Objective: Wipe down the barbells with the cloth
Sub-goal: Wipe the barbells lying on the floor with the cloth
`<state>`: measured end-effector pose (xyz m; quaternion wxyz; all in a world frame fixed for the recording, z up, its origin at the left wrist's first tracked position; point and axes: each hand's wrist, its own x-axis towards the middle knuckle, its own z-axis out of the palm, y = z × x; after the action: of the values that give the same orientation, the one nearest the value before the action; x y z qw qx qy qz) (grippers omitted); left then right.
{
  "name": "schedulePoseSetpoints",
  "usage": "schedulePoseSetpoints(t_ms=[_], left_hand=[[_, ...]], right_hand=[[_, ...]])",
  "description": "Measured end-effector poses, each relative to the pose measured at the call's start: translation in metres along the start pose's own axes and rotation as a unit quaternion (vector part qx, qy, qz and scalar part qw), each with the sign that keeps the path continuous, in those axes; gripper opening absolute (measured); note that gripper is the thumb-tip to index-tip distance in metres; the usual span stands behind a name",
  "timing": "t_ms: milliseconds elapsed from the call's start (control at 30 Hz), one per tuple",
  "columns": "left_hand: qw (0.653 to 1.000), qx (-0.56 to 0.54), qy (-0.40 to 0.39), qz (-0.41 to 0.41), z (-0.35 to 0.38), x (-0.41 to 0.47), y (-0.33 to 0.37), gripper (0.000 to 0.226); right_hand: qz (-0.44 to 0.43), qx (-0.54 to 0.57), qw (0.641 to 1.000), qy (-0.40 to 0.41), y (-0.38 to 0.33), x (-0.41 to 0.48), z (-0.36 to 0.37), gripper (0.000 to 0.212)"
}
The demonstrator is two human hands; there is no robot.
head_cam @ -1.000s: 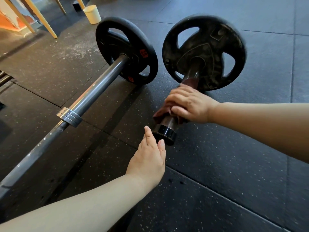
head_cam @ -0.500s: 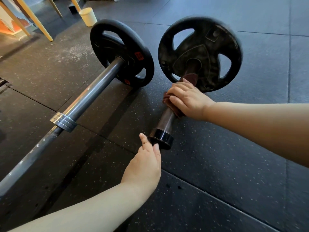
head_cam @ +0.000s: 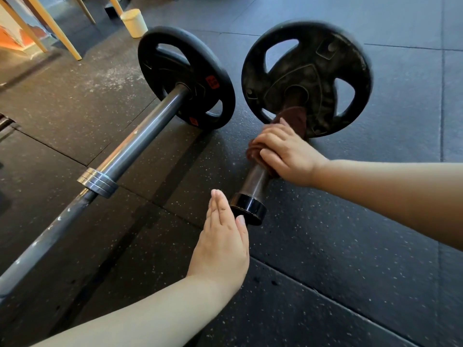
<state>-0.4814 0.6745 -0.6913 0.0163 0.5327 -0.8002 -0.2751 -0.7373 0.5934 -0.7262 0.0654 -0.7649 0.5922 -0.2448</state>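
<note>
Under both your hands lay the dark rubber floor (head_cam: 350, 246). On it, well to the left of your left hand (head_cam: 220, 246), ran the long barbell (head_cam: 140, 141). It was grey and scuffed, pale-flecked at the near end, with a black plate (head_cam: 175, 71) at the far end. Just beyond your right hand (head_cam: 288, 154) stood the dusty plate (head_cam: 305, 71) of the second barbell (head_cam: 255, 179), its rim blurred. Your right hand was clamped around the brown cloth (head_cam: 293, 116), which wrapped that bar's shaft between the dusty plate and the end cap (head_cam: 248, 211). Your left hand was flat, fingers straight and together, just beside the cap. I could not tell whether it touched.

The risk, as I judged it, came from the plate resting on its rim. A hard push along the shaft could have rolled or swung the bar away, and a flat left hand would not have stopped it. The cloth was bunched, so strips of shaft could have been missed. The shaft nearest the cap looked brownish and glossy.
</note>
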Motion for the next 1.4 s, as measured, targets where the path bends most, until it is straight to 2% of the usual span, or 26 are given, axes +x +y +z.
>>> schedulePoseSetpoints(t_ms=[67, 133, 233, 300, 367, 500, 567, 667, 700, 767, 833, 900, 1067, 1133, 1200, 1267, 1333, 1400], left_hand=[[1.0, 0.008, 0.006, 0.005, 0.003, 0.001, -0.003, 0.071], [1.0, 0.016, 0.008, 0.0, 0.006, 0.002, -0.006, 0.071], [1.0, 0.019, 0.007, 0.014, 0.006, 0.004, -0.005, 0.068], [1.0, 0.0, 0.017, 0.013, 0.004, 0.004, -0.005, 0.067], [1.0, -0.011, 0.025, 0.014, 0.003, 0.003, -0.003, 0.067], [0.999, -0.043, 0.019, 0.016, 0.001, 0.001, -0.003, 0.067], [0.998, -0.048, 0.017, 0.023, 0.001, 0.001, -0.001, 0.066], [0.998, -0.059, 0.018, 0.034, 0.0, 0.001, -0.002, 0.066], [0.997, -0.059, 0.018, 0.039, 0.0, 0.001, -0.002, 0.066], [0.998, -0.049, 0.021, 0.044, 0.001, 0.003, -0.004, 0.066], [0.998, -0.039, 0.021, 0.046, 0.002, 0.004, -0.005, 0.067], [0.998, -0.039, 0.02, 0.044, 0.003, 0.004, -0.005, 0.067], [0.997, -0.052, 0.011, 0.047, 0.002, 0.005, -0.004, 0.066], [0.998, -0.049, 0.005, 0.048, 0.002, 0.005, -0.004, 0.066], [0.998, -0.048, 0.003, 0.048, 0.002, 0.006, -0.004, 0.066], [0.998, -0.044, 0.004, 0.05, 0.002, 0.007, -0.005, 0.066], [0.998, -0.043, 0.005, 0.045, 0.002, 0.006, -0.005, 0.066], [0.998, -0.046, 0.005, 0.038, 0.002, 0.005, -0.005, 0.066]], right_hand=[[-0.067, -0.019, 0.997, -0.038, 0.006, -0.003, -0.007, 0.049], [-0.076, -0.049, 0.994, -0.057, 0.019, 0.005, -0.016, 0.051], [0.021, -0.033, 0.999, -0.018, 0.022, 0.017, -0.015, 0.052], [0.051, -0.007, 0.998, 0.022, 0.011, 0.013, -0.004, 0.053], [0.008, 0.003, 1.0, 0.025, -0.002, 0.001, 0.002, 0.049], [-0.089, -0.028, 0.994, -0.052, 0.008, 0.0, -0.011, 0.047], [-0.047, -0.044, 0.997, -0.045, 0.026, 0.015, -0.019, 0.051], [0.077, 0.0, 0.997, -0.001, 0.03, 0.026, -0.015, 0.051], [0.083, 0.011, 0.996, 0.014, 0.025, 0.022, -0.01, 0.051], [0.02, 0.018, 0.999, 0.026, 0.012, 0.01, -0.001, 0.05], [-0.064, 0.004, 0.998, -0.008, 0.009, 0.003, -0.004, 0.046], [-0.084, -0.019, 0.995, -0.053, 0.02, 0.009, -0.014, 0.047], [0.054, -0.02, 0.997, -0.046, 0.065, 0.047, -0.036, 0.047], [0.11, -0.013, 0.993, -0.039, 0.079, 0.058, -0.042, 0.055], [0.174, 0.015, 0.985, -0.007, 0.085, 0.063, -0.038, 0.063], [0.213, 0.03, 0.976, 0.028, 0.079, 0.059, -0.026, 0.06], [0.191, 0.044, 0.98, 0.036, 0.061, 0.049, -0.013, 0.054], [0.114, 0.054, 0.992, 0.006, 0.045, 0.034, -0.008, 0.049]])
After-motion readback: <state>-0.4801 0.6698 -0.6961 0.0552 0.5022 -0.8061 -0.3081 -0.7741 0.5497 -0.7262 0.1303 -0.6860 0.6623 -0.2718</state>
